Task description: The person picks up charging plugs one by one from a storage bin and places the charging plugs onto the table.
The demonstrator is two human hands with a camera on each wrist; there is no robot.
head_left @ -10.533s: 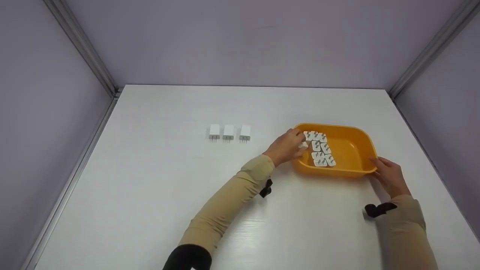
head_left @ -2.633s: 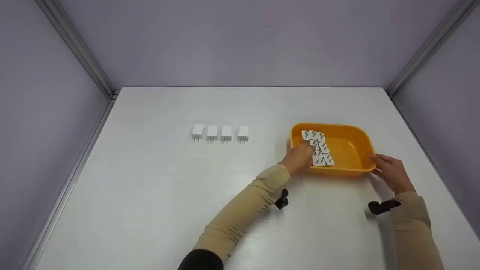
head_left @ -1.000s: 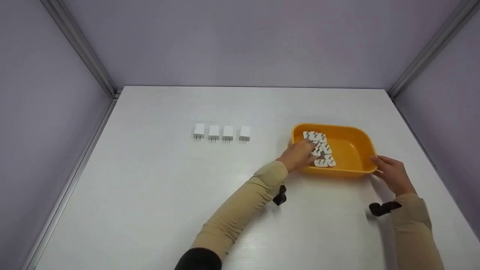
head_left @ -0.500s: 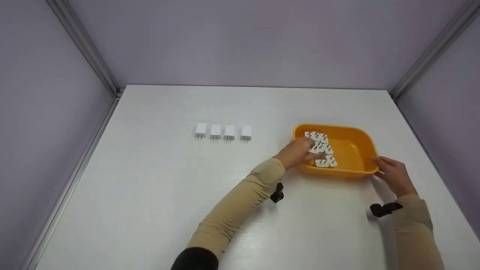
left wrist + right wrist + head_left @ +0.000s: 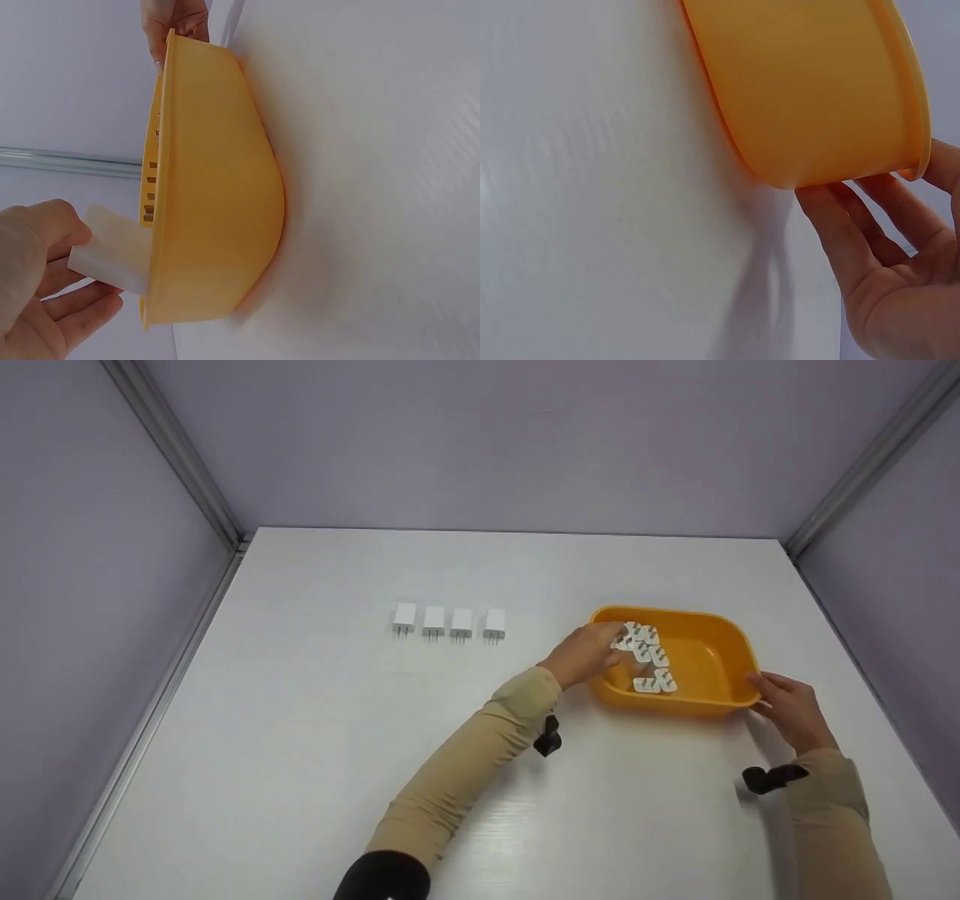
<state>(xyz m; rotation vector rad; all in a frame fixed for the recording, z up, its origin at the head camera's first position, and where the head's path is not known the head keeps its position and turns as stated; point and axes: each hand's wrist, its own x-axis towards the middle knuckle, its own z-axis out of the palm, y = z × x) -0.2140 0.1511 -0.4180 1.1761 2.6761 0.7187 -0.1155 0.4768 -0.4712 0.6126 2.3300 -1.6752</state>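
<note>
My left hand [image 5: 585,654] pinches a white plug-in charger [image 5: 112,247] between thumb and fingers at the left rim of a yellow plastic basin [image 5: 697,660]. The left wrist view shows this charger level with the rim, its far end hidden behind the wall. Several white chargers [image 5: 657,655] stand inside the basin's left half with metal prongs up. At the basin's right corner my right hand [image 5: 791,709] grips the rim; in the right wrist view its fingers [image 5: 836,232] lie against the outer wall.
Several more white chargers [image 5: 433,621] lie in a row on the white table [image 5: 315,720], left of the basin, prongs toward me. Pale walls [image 5: 480,442] enclose the table at the back and both sides.
The row on the table has gained a charger at its left end since the oldest frame. Lately my left hand has lifted a charger from the basin's front-left group and moved left toward the rim.
</note>
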